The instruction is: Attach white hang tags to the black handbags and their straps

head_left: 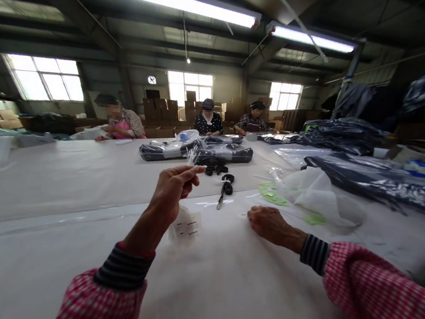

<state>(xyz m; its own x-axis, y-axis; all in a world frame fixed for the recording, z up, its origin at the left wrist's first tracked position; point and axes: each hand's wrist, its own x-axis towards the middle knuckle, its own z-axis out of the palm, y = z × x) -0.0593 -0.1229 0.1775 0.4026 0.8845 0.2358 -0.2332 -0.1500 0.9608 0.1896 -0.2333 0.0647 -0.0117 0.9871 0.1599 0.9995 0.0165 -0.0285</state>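
Note:
My left hand [173,188] is raised over the white table [79,185], fingers pinched on a small bunch of clear plastic fasteners [192,154] that stick up from the fingertips. A small white printed tag [186,226] lies just below that wrist. My right hand [267,222] rests knuckles-up on the white cloth with its fingers curled under; what they hold, if anything, is hidden. Black-handled scissors [225,187] lie between and beyond the hands.
Green stickers [272,193] and a crumpled white bag [316,194] lie right of the scissors. Bagged dark garments [198,151] are stacked mid-table and more [367,179] at the right. Three people sit at the far side [209,121]; cardboard boxes stand behind.

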